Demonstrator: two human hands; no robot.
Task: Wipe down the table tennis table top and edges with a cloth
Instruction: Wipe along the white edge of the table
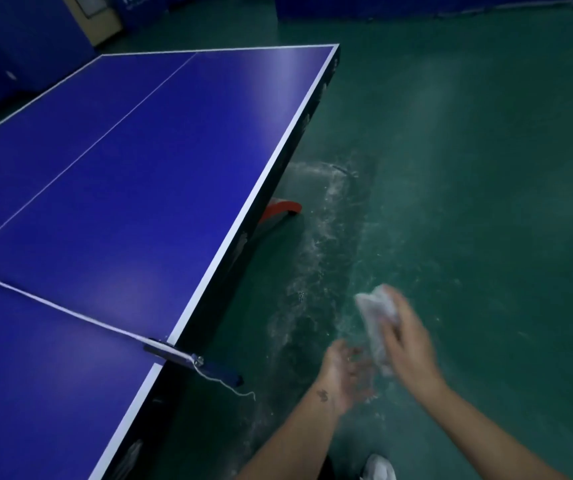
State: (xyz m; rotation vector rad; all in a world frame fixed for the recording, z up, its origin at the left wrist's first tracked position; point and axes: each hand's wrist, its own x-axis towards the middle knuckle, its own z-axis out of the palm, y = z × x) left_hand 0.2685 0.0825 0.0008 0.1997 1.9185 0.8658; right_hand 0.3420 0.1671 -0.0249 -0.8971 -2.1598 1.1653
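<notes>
Head view shows your right hand (409,337) with fingers curled round a crumpled white cloth (376,320), held over the floor, off the table; your left hand (345,372) sits just beside the cloth's lower end, fingers loosely bent and blurred, and whether it touches the cloth cannot be told; under both hands, pale splash marks cross the green floor (485,168); to your left runs the white-edged blue table top (122,185), its net clamp (188,362) nearest you; a red table foot (283,209) shows farther along.
</notes>
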